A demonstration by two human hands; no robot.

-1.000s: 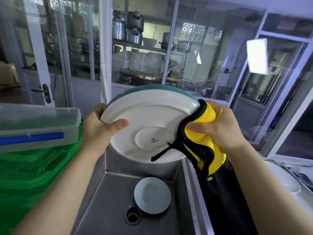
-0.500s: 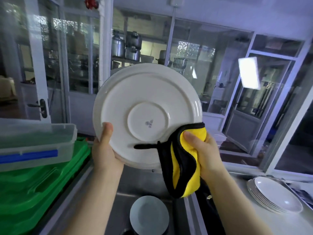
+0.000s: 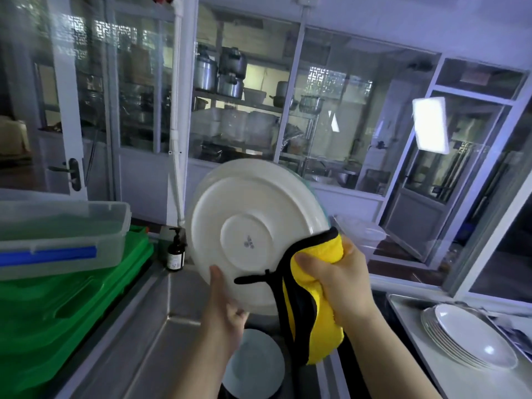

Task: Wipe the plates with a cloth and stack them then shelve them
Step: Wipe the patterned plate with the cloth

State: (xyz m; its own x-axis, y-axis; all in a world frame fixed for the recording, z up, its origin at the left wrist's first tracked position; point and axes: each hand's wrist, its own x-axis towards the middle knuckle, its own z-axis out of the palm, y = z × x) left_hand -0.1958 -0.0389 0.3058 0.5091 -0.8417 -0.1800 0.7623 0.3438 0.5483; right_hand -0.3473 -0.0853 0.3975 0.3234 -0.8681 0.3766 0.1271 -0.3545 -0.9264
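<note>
White plate [image 3: 253, 226] held upright over sink [image 3: 149, 335], pinched at lower edge by left hand [image 3: 223, 309]; one yellow cloth [image 3: 313, 298] gripped against rim by right hand [image 3: 339, 280]. One plate stack [image 3: 469, 335] at right.

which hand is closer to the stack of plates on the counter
Right. The right hand, gripping the yellow cloth, is just left of the plate stack; the left hand holds the white plate farther left, over the sink.

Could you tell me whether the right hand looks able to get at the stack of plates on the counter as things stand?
Probably yes: the stack of plates lies uncovered on the right hand's own side, nothing between. But that hand grips the yellow cloth.
</note>
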